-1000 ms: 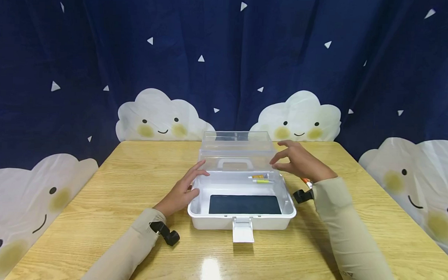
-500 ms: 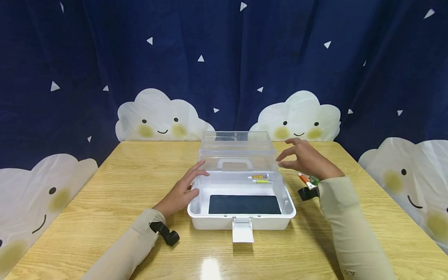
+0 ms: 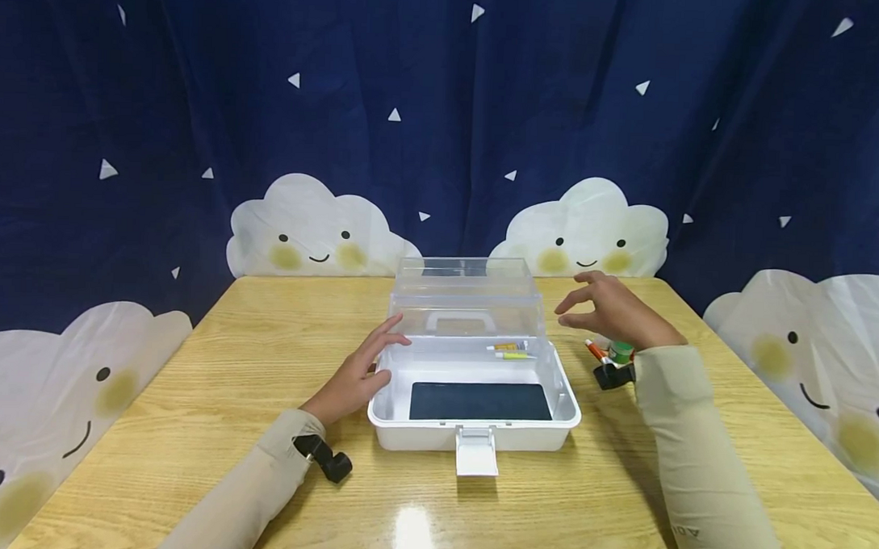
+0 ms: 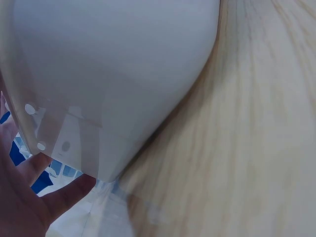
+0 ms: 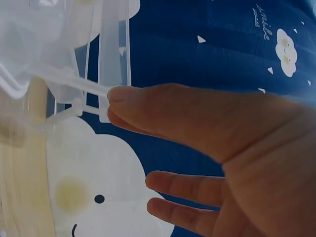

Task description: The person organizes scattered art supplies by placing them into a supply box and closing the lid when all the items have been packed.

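A white plastic storage box (image 3: 470, 437) stands on the table, its clear lid (image 3: 468, 288) tipped back. My left hand (image 3: 348, 384) rests at the box's left rear side; fingertips touch its outer wall in the left wrist view. Beyond the lid's right edge my right hand (image 3: 620, 311) hovers with bent fingers, thumb and forefinger near each other, holding nothing. Inside, toward the back right, are an orange tube (image 3: 506, 346) and a slim yellow-green item (image 3: 513, 355). On the box floor lies a dark flat panel (image 3: 481, 401).
Right of the box, partly hidden under the right hand and its wrist mount, lie an orange-and-white tube (image 3: 594, 350) and a small green round container (image 3: 620, 350). A white latch flap (image 3: 477, 457) hangs at the box front. The wooden table (image 3: 300, 318) backs onto a dark blue curtain.
My right hand has moved away from the lid's right edge, rightward, exposing more of the orange-and-white tube and the green container. The left hand and the box have stayed put.
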Motion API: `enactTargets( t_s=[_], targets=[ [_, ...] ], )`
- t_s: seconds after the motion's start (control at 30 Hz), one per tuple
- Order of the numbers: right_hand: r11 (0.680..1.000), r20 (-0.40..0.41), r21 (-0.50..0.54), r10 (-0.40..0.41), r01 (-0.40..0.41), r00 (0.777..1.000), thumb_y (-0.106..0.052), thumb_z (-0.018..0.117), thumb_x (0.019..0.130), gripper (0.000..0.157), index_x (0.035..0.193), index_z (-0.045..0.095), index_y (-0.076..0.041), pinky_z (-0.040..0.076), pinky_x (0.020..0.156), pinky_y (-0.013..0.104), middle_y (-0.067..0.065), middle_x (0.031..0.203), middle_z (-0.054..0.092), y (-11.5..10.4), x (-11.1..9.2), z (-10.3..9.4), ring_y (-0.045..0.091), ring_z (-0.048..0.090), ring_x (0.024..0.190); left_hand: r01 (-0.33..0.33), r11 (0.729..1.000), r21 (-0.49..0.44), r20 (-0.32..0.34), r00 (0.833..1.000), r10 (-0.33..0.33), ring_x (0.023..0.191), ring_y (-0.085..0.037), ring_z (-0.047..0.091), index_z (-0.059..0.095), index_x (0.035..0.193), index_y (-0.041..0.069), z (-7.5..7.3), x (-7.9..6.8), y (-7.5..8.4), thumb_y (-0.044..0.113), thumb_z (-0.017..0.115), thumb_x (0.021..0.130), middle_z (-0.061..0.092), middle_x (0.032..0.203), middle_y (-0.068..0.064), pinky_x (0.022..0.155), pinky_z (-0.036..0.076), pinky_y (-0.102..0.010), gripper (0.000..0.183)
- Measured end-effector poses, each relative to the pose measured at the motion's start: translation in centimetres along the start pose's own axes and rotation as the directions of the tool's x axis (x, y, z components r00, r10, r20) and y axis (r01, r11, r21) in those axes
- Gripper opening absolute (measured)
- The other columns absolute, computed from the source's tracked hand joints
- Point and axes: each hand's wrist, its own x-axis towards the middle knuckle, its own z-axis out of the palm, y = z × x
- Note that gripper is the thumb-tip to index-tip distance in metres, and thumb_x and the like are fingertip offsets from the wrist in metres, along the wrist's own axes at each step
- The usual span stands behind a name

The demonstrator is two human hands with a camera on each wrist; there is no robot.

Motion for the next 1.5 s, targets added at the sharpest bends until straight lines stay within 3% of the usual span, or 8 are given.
enactTargets(
  t_s=[0.43, 0.67, 0.93, 1.33, 1.5],
  targets=[
    [0.996, 0.042, 0.024, 0.082, -0.083, 0.996, -0.023, 0.072, 0.086, 0.022, 0.104, 0.075, -0.009, 0.022, 0.105, 0.065, 0.033, 0.143, 0.036, 1.7, 0.1, 0.3, 0.052, 0.027, 0.132, 0.008, 1.0, 0.001, 0.003, 1.0, -0.008, 0.145, -0.032, 0.019, 0.049, 0.13, 0.003, 0.0, 0.0, 0.0, -0.011, 0.047, 0.085, 0.016, 0.16, -0.011, 0.084, 0.042, -0.048, 0.047],
    [0.994, 0.047, 0.032, 0.103, -0.105, 0.994, -0.021, 0.073, 0.085, 0.019, 0.1, 0.076, -0.009, 0.026, 0.103, 0.064, 0.034, 0.137, 0.041, 3.1, 0.3, 0.7, 0.05, 0.034, 0.128, 0.005, 1.0, -0.002, -0.001, 1.0, -0.005, 0.144, -0.032, 0.019, 0.049, 0.13, 0.003, 0.0, 0.0, 0.1, -0.012, 0.047, 0.084, 0.017, 0.16, -0.012, 0.082, 0.042, -0.046, 0.048],
    [0.993, 0.063, 0.035, 0.107, -0.109, 0.992, -0.02, 0.072, 0.085, 0.02, 0.1, 0.076, -0.008, 0.037, 0.097, 0.059, 0.026, 0.123, 0.059, 4.3, 0.3, 1.0, 0.044, 0.047, 0.12, 0.009, 1.0, 0.004, -0.001, 1.0, -0.009, 0.144, -0.031, 0.02, 0.049, 0.13, 0.003, 0.0, 0.0, 0.1, -0.013, 0.047, 0.084, 0.017, 0.16, -0.011, 0.083, 0.042, -0.045, 0.048],
    [0.98, 0.127, 0.049, 0.185, -0.192, 0.975, -0.027, 0.071, 0.086, 0.029, 0.107, 0.074, -0.008, 0.048, 0.083, 0.047, 0.026, 0.125, 0.058, 5.6, 0.1, 1.3, 0.032, 0.056, 0.098, 0.017, 1.0, 0.006, 0.0, 1.0, -0.017, 0.144, -0.031, 0.021, 0.049, 0.13, 0.003, -0.1, -0.1, 0.3, -0.012, 0.047, 0.084, 0.017, 0.16, -0.011, 0.079, 0.042, -0.041, 0.048],
    [0.977, 0.145, 0.062, 0.194, -0.204, 0.97, -0.03, 0.069, 0.087, 0.033, 0.11, 0.072, -0.007, 0.046, 0.086, 0.05, 0.029, 0.127, 0.055, 6.2, -0.2, 1.5, 0.033, 0.057, 0.1, 0.013, 1.0, 0.002, -0.002, 1.0, -0.013, 0.144, -0.032, 0.02, 0.049, 0.13, 0.002, 0.0, -0.1, 0.4, -0.012, 0.047, 0.084, 0.018, 0.159, -0.012, 0.081, 0.042, -0.044, 0.048]
  ],
)
